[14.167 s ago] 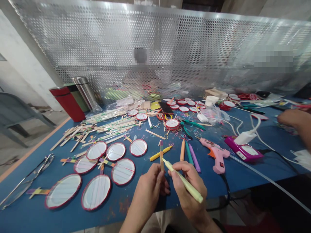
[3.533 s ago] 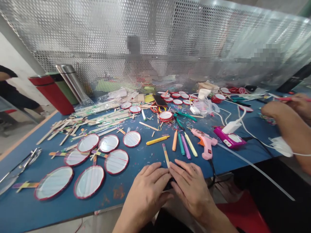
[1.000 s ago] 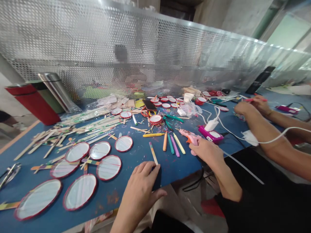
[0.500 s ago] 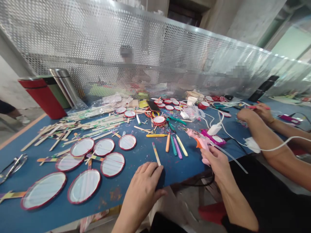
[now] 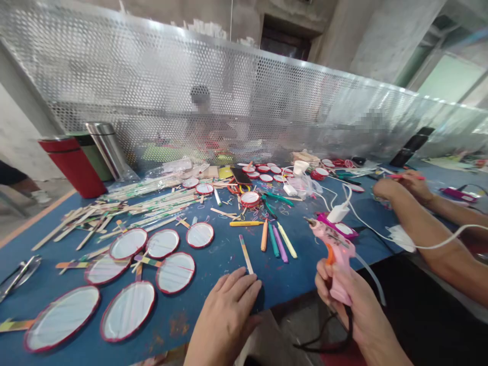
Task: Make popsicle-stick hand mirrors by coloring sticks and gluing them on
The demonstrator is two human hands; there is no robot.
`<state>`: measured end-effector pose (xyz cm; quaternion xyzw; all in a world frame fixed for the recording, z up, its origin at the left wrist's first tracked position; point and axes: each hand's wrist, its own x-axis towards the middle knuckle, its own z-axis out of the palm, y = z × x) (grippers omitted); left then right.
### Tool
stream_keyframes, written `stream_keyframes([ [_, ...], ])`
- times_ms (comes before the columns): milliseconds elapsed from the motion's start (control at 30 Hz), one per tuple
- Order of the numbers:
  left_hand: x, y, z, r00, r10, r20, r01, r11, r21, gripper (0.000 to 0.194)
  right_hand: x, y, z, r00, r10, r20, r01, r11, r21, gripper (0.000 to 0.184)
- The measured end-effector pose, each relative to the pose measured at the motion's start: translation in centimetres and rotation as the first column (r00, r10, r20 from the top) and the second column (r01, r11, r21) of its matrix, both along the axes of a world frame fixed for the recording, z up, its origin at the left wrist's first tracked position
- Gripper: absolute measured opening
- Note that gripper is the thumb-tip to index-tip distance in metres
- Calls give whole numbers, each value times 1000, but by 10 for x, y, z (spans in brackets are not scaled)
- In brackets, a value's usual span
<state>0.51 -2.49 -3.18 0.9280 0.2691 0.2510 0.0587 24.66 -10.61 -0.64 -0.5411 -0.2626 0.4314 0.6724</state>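
Left hand [image 5: 227,311]: your fingers lie flat, unclenched, across the near end of the stick [image 5: 245,252]
Stick: on the blue table [image 5: 215,272], banded end pointing away
Right hand [image 5: 356,300]: your fingers grasp the glue gun [image 5: 335,246], held up near the table's edge
Markers [image 5: 279,244]: four side by side, right of the stick

On your desk [image 5: 213,262], discs [image 5: 128,311] lie toward the near left corner, bottles [image 5: 74,168] at the far left, loose sticks [image 5: 70,222] between, and four markers [image 5: 273,240] right of the stick [image 5: 245,253] under your left hand [image 5: 227,312].
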Motion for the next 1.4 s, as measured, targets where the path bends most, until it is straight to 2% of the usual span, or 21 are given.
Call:
stream_keyframes([
  [67, 0, 0, 0, 1000, 20, 12, -20, 1000, 0, 55, 0, -1, -1, 1000, 14, 24, -13, 999, -33, 41],
  [233, 0, 1, 2, 1000, 21, 23, -21, 1000, -3, 55, -1, 0, -5, 969, -207, 138, 207, 978, 18, 45],
  [467, 0, 1, 0, 1000, 22, 23, -21, 1000, -19, 54, 7, 4, 2, 982, -158, -107, 165, 984, 60, 42],
  [567, 0, 1, 1, 1000, 20, 23, -19, 999, -32, 53, 6, 5, 3, 961, -259, -94, 267, 960, 89, 44],
  [633, 1, 2, 2, 1000, 16, 24, -16, 999, -39, 51, 3, 5, 3, 943, -332, -31, 333, 938, 92, 38],
  [733, 1, 2, 5, 1000, 8, 18, -7, 999, -45, 48, -1, 3, 5, 958, -285, 12, 282, 953, 110, 34],
  [833, 1, 2, 7, 1000, 8, 10, -7, 998, -63, 48, -4, 1, 10, 977, -210, -33, 212, 969, 123, 35],
  [967, 1, 1, 7, 1000, 10, 5, -10, 997, -81, 48, -3, -2, 11, 987, -141, -74, 145, 988, 51, 29],
  [1133, 1, 2, 5, 1000, 3, 8, -3, 998, -70, 48, -1, -6, -2, 995, -46, -86, 41, 998, -56, 34],
  [1233, 1, 3, 4, 1000, 6, 10, -5, 997, -82, 48, -2, -6, -4, 993, -46, -110, 38, 996, -76, 39],
  [1400, 1, 2, 4, 1000, 3, 10, -2, 996, -89, 46, -4, -4, 2, 994, -72, -87, 67, 996, -58, 40],
])
